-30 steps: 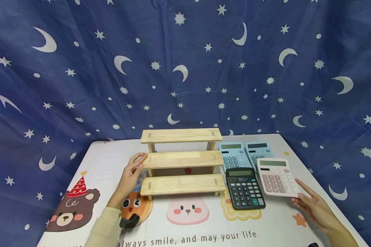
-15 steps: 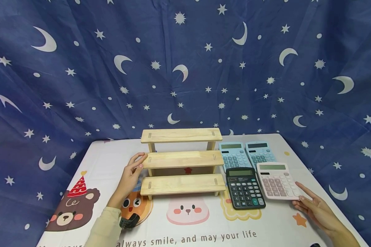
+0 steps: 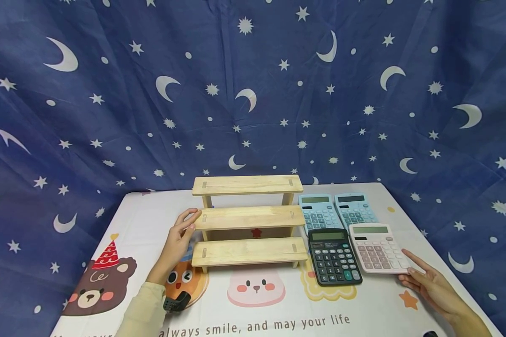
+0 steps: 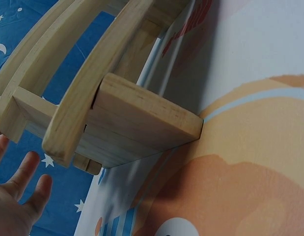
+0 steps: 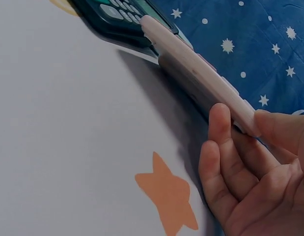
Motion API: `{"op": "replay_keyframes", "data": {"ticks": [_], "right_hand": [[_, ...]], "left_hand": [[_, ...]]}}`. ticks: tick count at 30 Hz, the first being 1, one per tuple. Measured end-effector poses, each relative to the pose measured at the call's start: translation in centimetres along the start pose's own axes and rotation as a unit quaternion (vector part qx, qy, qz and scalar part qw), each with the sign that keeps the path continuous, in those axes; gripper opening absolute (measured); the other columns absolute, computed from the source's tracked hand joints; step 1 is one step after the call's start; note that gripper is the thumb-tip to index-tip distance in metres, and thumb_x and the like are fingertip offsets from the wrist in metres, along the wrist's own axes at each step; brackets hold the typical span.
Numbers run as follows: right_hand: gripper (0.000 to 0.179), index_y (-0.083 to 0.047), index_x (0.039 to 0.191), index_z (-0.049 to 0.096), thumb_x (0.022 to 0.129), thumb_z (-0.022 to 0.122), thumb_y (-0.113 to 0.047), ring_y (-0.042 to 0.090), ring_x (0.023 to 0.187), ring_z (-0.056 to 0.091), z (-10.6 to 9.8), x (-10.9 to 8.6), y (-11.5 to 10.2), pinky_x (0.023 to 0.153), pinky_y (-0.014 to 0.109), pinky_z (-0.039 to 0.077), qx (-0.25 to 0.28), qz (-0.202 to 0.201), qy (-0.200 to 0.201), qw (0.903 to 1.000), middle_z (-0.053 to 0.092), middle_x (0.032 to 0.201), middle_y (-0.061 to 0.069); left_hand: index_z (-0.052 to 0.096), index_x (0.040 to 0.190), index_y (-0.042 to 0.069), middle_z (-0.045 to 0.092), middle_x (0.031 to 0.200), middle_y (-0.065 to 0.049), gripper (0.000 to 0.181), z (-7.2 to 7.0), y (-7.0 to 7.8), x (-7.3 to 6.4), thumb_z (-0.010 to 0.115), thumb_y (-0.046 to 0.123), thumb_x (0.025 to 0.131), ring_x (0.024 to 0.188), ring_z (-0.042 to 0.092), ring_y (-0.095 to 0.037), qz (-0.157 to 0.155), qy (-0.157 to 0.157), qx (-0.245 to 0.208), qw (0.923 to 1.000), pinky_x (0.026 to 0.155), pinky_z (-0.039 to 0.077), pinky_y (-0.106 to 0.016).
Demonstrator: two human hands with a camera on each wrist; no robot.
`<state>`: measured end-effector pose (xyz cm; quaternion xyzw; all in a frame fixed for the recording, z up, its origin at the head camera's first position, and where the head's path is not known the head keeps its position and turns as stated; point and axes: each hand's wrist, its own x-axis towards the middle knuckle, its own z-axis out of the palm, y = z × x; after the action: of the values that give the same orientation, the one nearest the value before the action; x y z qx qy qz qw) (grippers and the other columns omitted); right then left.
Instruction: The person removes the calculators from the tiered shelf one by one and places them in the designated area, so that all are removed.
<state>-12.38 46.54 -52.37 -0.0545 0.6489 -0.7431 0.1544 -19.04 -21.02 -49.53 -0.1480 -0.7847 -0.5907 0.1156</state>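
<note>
A three-tier wooden display rack (image 3: 249,217) stands near the middle of the table. At the left end of its middle board, my left hand (image 3: 178,238) touches the wood with its fingertips. Those fingers look extended and spread in the left wrist view, beside the rack's end (image 4: 142,118). My right hand (image 3: 434,288) pinches the lower right corner of a pale pink calculator (image 3: 378,248) between thumb and fingers. In the right wrist view this calculator (image 5: 201,73) tilts, its held end raised above the cloth with a shadow beneath. Its far end is close to the black calculator (image 5: 117,17).
Two light blue calculators, one (image 3: 318,213) by the rack and another (image 3: 354,208) to its right, lie behind the black and pink ones. A printed white tablecloth (image 3: 219,318) covers the table. A dark blue star-patterned curtain (image 3: 270,154) hangs behind and along the sides.
The pink calculator has come slightly nearer and lower, turning a little straighter, with my right hand following it. My left hand and the rack have stayed put.
</note>
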Motion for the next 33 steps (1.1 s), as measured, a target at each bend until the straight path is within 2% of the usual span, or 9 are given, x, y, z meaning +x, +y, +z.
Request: {"op": "replay_keyframes", "data": {"ticks": [5, 10, 16, 22, 26, 33], "right_hand": [[0.055, -0.049, 0.138, 0.052, 0.109, 0.038, -0.004, 0.009, 0.099, 0.072, -0.26, 0.06, -0.04, 0.088, 0.023, 0.057, 0.012, 0.002, -0.012, 0.9999, 0.068, 0.120, -0.013], [0.058, -0.047, 0.138, 0.053, 0.109, 0.034, -0.001, 0.010, 0.101, 0.073, -0.56, 0.01, 0.02, 0.089, 0.024, 0.057, 0.030, -0.001, -0.047, 0.9985, 0.069, 0.120, -0.008], [0.056, -0.052, 0.136, 0.052, 0.110, 0.034, -0.006, 0.009, 0.105, 0.072, -0.84, 0.17, -0.18, 0.091, 0.024, 0.056, 0.019, 0.029, -0.052, 0.9980, 0.068, 0.120, -0.010], [0.053, -0.057, 0.127, 0.055, 0.110, 0.037, -0.010, 0.007, 0.103, 0.072, -0.87, 0.30, -0.53, 0.091, 0.023, 0.056, 0.006, 0.077, -0.034, 0.9965, 0.068, 0.115, -0.010], [0.051, -0.058, 0.122, 0.057, 0.109, 0.041, -0.011, 0.007, 0.101, 0.072, -0.69, 0.33, -0.61, 0.090, 0.024, 0.057, -0.014, 0.097, 0.000, 0.9952, 0.067, 0.112, -0.011], [0.049, -0.055, 0.127, 0.055, 0.109, 0.042, -0.011, 0.008, 0.101, 0.073, -0.41, 0.36, -0.32, 0.088, 0.025, 0.058, -0.039, 0.087, 0.036, 0.9948, 0.066, 0.113, -0.015]], "left_hand": [[0.048, 0.147, -0.003, 0.035, 0.157, -0.019, 0.041, 0.04, -0.07, 0.03, 0.042, 0.012, 0.109, 0.149, 0.028, -0.043, 0.007, 0.000, -0.003, 1.0000, 0.102, 0.030, -0.002], [0.048, 0.147, -0.004, 0.035, 0.157, -0.020, 0.042, 0.06, -0.03, 0.05, 0.042, 0.011, 0.109, 0.149, 0.027, -0.043, 0.008, -0.002, -0.004, 1.0000, 0.103, 0.030, -0.002], [0.048, 0.147, -0.004, 0.034, 0.158, -0.019, 0.042, 0.04, 0.00, 0.02, 0.042, 0.011, 0.109, 0.149, 0.026, -0.043, 0.005, 0.000, -0.006, 1.0000, 0.103, 0.030, -0.001], [0.048, 0.147, -0.004, 0.034, 0.158, -0.020, 0.041, 0.03, -0.01, 0.02, 0.042, 0.011, 0.109, 0.149, 0.026, -0.044, 0.005, 0.000, -0.006, 1.0000, 0.102, 0.030, -0.001], [0.048, 0.147, -0.004, 0.034, 0.157, -0.020, 0.041, 0.05, 0.01, 0.01, 0.042, 0.011, 0.109, 0.149, 0.027, -0.044, 0.005, -0.001, -0.004, 1.0000, 0.102, 0.030, -0.001], [0.048, 0.147, -0.003, 0.034, 0.158, -0.019, 0.042, -0.02, 0.02, 0.01, 0.042, 0.012, 0.109, 0.150, 0.025, -0.043, -0.001, -0.001, -0.002, 1.0000, 0.102, 0.029, -0.001]]}}
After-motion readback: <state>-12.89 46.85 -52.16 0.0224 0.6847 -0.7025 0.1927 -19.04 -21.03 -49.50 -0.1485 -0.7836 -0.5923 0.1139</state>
